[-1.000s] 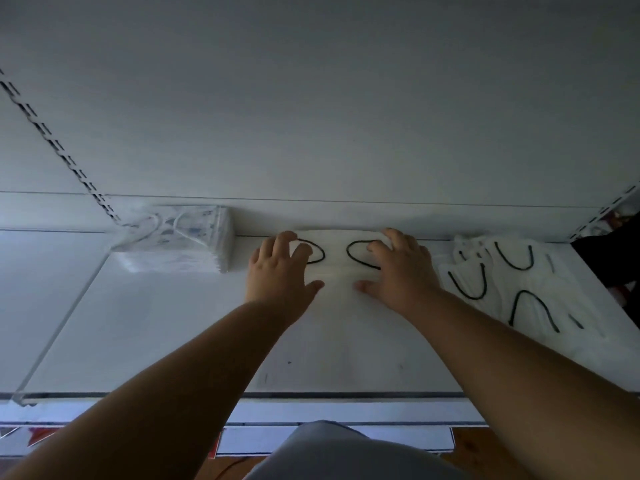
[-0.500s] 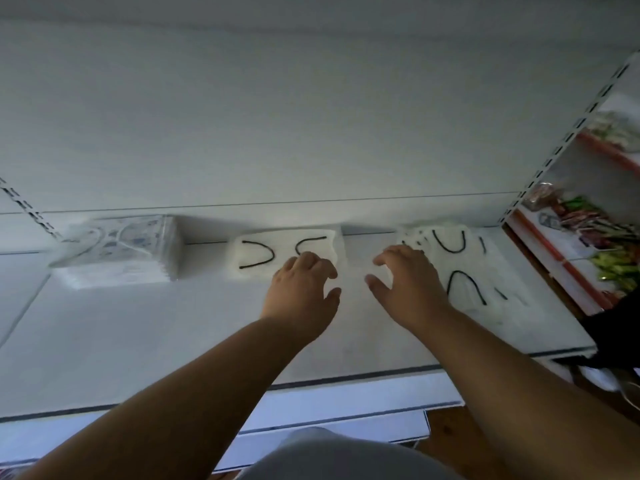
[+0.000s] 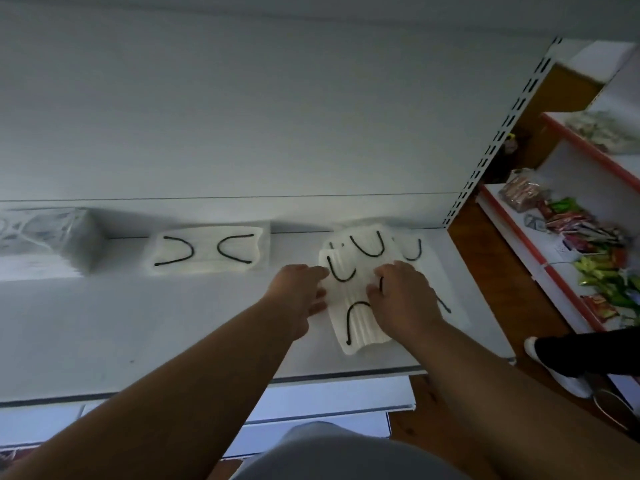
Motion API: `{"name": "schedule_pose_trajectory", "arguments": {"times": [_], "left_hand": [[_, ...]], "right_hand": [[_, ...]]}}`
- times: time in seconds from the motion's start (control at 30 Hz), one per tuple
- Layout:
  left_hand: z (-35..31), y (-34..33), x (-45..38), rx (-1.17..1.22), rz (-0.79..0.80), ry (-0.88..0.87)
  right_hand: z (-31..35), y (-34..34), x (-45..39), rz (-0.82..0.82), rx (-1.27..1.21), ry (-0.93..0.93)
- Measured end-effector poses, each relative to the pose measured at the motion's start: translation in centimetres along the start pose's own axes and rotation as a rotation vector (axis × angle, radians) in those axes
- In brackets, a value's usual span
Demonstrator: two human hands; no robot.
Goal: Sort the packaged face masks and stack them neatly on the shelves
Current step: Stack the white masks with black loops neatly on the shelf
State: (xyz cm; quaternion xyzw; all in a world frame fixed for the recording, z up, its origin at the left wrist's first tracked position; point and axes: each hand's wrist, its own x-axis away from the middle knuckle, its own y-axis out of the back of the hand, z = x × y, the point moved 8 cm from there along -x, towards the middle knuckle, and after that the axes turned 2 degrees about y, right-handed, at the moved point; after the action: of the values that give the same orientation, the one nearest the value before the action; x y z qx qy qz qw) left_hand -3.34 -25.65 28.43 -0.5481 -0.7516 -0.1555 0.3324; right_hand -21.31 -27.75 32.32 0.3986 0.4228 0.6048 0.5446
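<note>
1. Masks lie loose at the shelf's right end.
2. Left hand and right hand rest flat on them, gripping nothing.
3. I reckon they're light, floppy, slippery; I'd pinch the long edges.

Two hands, three mask piles, one white shelf.

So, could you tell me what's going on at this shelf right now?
A person is sorting packaged face masks on a white shelf. Both hands are on the loose pile at the right end: the left hand touches the edge of the front mask, and the right hand rests on top of it. A tidy stack with black loops sits mid-shelf against the back, and another stack is at the far left. The pile is not yet stacked.
</note>
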Motion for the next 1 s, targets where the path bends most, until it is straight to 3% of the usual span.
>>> {"name": "schedule_pose_trajectory", "arguments": {"times": [0.13,0.23,0.33,0.53,0.73,0.87,1.0], "left_hand": [[0.6,-1.2,0.3,-0.055,-0.066,-0.013],[0.8,-1.3,0.4,-0.099,-0.12,-0.068],[1.3,-1.4,0.4,-0.148,-0.153,-0.104],[1.4,-1.5,0.8,-0.243,-0.158,-0.146],[1.2,-1.7,1.5,-0.42,-0.116,-0.237],[1.7,0.0,1.3,-0.252,-0.046,-0.216],[1.2,2.3,1.1,-0.074,0.004,-0.151]], "right_hand": [[-0.2,0.1,-0.1,0.039,-0.161,0.121],[-0.9,1.2,-0.4,-0.051,-0.161,0.112],[-2.5,1.6,-0.9,0.084,-0.323,-0.081],[-3.8,-0.2,-1.1,0.146,-1.021,-0.52],[-2.2,0.0,-1.7,0.139,-0.825,-0.344],[-1.0,1.4,-1.3,-0.009,-0.713,-0.265],[0.8,1.9,-0.8,-0.098,-0.99,-0.244]]}}
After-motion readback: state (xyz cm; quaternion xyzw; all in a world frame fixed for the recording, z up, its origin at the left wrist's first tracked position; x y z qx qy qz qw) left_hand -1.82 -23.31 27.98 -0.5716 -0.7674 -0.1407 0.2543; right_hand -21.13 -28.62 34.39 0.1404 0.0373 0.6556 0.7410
